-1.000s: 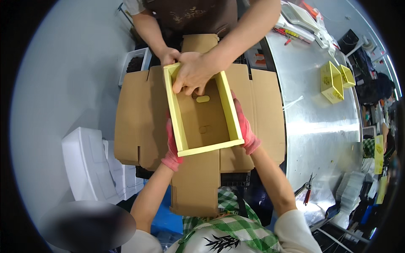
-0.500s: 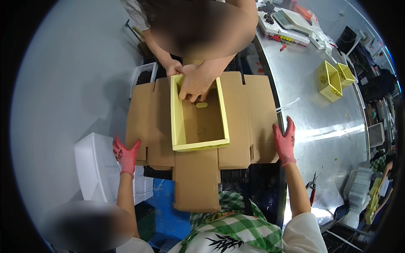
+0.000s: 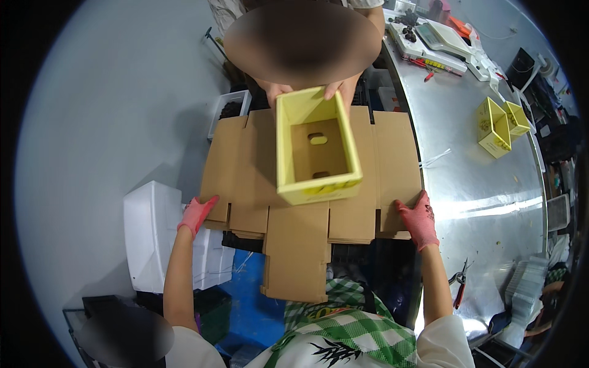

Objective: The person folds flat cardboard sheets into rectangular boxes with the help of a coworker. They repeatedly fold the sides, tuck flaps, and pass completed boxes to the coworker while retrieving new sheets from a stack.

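Observation:
Both my hands wear pinkish-red gloves and are at opposite sides of a flattened brown cardboard carton, at the top of a stack. My left hand grips its left edge, thumb over the top and some fingers hidden at the side. My right hand is on the right edge, thumb resting on the cardboard and fingers along the border. Above the carton, a person opposite holds a yellow open-topped box by its far end. An oval hole shows in the box's brown bottom.
At the right stands a metal table with two smaller yellow boxes, red-handled pliers and a white scale. White foam boxes sit beside my left arm. A white bin with dark contents stands at far left.
My hands have moved in from open poses onto the carton's side edges. The other person has withdrawn a hand from inside the yellow box and now lifts and tilts it.

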`<action>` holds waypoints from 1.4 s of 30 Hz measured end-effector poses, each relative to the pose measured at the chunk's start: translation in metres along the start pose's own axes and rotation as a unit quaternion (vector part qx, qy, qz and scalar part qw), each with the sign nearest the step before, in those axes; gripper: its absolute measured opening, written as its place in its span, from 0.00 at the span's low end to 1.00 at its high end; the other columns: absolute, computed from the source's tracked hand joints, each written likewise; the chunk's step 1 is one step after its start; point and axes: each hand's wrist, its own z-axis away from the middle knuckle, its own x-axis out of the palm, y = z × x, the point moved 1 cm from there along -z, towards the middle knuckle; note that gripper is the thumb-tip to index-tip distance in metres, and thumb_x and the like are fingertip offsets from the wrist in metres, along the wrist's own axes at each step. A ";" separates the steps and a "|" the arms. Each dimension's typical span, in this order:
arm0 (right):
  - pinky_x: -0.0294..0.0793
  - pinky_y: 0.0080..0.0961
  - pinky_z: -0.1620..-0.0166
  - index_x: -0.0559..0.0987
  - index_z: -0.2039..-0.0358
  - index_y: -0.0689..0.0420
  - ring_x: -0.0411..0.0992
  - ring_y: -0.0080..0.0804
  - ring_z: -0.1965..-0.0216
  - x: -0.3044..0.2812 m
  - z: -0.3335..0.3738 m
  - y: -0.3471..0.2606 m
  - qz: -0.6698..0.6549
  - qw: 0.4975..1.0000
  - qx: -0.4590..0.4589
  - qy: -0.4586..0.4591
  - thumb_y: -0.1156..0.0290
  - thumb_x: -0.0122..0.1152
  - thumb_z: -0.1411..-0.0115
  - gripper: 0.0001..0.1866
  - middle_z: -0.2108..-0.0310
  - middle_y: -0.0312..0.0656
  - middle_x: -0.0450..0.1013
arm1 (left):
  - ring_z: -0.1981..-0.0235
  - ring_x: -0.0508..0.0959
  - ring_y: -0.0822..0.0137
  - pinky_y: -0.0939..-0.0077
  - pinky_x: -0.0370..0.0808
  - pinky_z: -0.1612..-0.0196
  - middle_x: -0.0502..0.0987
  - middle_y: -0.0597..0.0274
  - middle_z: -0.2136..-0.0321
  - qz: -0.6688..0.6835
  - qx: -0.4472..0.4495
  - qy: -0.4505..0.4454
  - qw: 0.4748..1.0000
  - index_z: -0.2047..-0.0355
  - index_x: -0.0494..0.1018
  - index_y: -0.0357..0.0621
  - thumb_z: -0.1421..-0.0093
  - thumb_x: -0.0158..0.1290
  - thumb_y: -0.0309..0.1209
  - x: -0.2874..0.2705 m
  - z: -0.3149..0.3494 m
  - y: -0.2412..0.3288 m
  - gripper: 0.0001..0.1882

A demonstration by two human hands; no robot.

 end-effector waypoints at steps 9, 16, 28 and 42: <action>0.69 0.37 0.46 0.64 0.47 0.64 0.71 0.49 0.49 -0.013 0.012 -0.022 0.159 0.985 -0.043 0.061 0.54 0.71 0.53 0.40 0.49 0.55 0.69 | 0.46 0.71 0.58 0.64 0.68 0.45 0.70 0.50 0.47 -0.035 0.010 0.103 0.994 0.45 0.65 0.36 0.55 0.64 0.53 0.007 -0.043 -0.005 0.44; 0.71 0.37 0.49 0.64 0.46 0.62 0.72 0.50 0.52 -0.025 0.010 -0.035 0.015 0.999 -0.037 0.012 0.61 0.72 0.53 0.38 0.54 0.54 0.73 | 0.53 0.76 0.63 0.71 0.74 0.53 0.75 0.55 0.53 0.240 -0.030 -0.017 0.970 0.49 0.69 0.35 0.51 0.65 0.45 -0.019 -0.059 -0.006 0.35; 0.71 0.37 0.52 0.62 0.44 0.58 0.71 0.48 0.57 0.013 0.047 -0.094 0.176 0.931 -0.318 0.043 0.73 0.59 0.48 0.30 0.54 0.51 0.69 | 0.53 0.77 0.59 0.66 0.74 0.52 0.73 0.55 0.49 -0.194 0.296 0.158 0.922 0.41 0.63 0.41 0.44 0.55 0.39 -0.013 0.062 0.095 0.32; 0.63 0.37 0.41 0.59 0.40 0.63 0.63 0.48 0.43 0.040 0.024 -0.065 0.035 0.993 -0.079 -0.086 0.48 0.66 0.49 0.45 0.43 0.57 0.62 | 0.47 0.69 0.52 0.57 0.71 0.49 0.69 0.48 0.48 -0.215 0.089 0.110 0.966 0.46 0.62 0.31 0.54 0.64 0.53 0.078 0.015 0.069 0.45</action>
